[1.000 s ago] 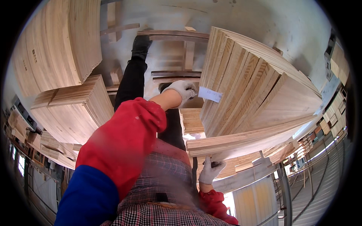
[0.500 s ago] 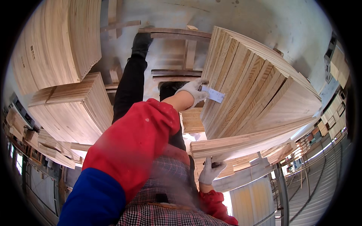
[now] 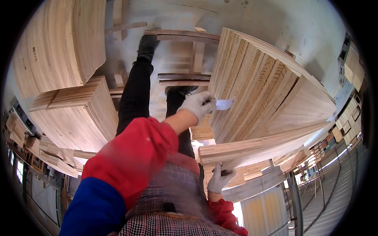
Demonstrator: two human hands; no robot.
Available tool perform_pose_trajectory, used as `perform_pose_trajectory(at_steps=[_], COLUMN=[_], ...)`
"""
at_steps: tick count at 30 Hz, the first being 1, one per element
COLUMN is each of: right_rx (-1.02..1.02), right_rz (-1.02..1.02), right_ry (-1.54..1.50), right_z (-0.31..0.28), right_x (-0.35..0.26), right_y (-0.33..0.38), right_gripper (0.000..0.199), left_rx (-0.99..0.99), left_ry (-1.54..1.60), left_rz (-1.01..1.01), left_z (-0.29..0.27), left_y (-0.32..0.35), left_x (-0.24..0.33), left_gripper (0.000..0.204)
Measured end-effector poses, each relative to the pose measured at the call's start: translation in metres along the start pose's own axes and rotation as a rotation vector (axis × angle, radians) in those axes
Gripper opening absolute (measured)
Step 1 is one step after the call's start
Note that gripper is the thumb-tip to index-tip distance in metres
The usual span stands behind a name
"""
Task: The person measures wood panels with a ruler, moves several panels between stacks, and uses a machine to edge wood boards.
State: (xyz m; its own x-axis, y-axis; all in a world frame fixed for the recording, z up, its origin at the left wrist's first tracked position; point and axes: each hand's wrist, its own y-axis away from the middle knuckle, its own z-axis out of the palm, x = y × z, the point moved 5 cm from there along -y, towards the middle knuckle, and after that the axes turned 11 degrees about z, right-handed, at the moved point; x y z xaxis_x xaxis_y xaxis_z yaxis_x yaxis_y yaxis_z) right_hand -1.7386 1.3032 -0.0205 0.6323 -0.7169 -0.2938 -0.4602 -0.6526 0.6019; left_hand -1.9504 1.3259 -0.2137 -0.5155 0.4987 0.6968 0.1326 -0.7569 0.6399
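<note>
My left hand [image 3: 197,107], in a white work glove, reaches out from a red and blue sleeve and pinches a small white paper slip [image 3: 225,104]. The slip lies in front of the edges of a stack of wooden panels [image 3: 252,86]. Several light wooden panels [image 3: 236,151] lean away from that stack toward me. My right hand [image 3: 221,179], also gloved, is at the near edge of these leaning panels, its fingers bent against the wood. Part of its grip is hidden from view.
Two more panel stacks stand on the left, a tall one [image 3: 47,47] and a lower one [image 3: 75,114]. Dark wooden bearers [image 3: 185,35] lie across the floor near my shoes [image 3: 148,47]. A grey metal post [image 3: 295,200] stands at the lower right.
My left hand has drawn slightly left and down, toward me, with the paper slip, which now looks more edge-on. My right hand and the leaning panels have stayed in place.
</note>
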Motion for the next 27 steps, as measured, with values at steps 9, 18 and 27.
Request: perform_pose_trajectory(at_steps=[9,18,27], right_rx=[-0.011,-0.003,-0.012], right_rz=[-0.014,-0.021,0.005], right_ry=[0.021,0.010,-0.006], right_z=[0.002,0.005,0.003], right_x=[-0.003,-0.004,-0.002], right_y=[0.002,0.003,0.003], right_gripper=[0.035,0.035,0.035], left_rx=[0.072,0.016,0.442], left_ry=[-0.227,-0.356,-0.087], left_rz=[0.635,0.648,0.218], left_z=[0.043,0.067,0.036], left_y=[0.022,0.047,0.030], left_x=[0.063,0.045,0.041], left_gripper=[0.020,0.046,0.044])
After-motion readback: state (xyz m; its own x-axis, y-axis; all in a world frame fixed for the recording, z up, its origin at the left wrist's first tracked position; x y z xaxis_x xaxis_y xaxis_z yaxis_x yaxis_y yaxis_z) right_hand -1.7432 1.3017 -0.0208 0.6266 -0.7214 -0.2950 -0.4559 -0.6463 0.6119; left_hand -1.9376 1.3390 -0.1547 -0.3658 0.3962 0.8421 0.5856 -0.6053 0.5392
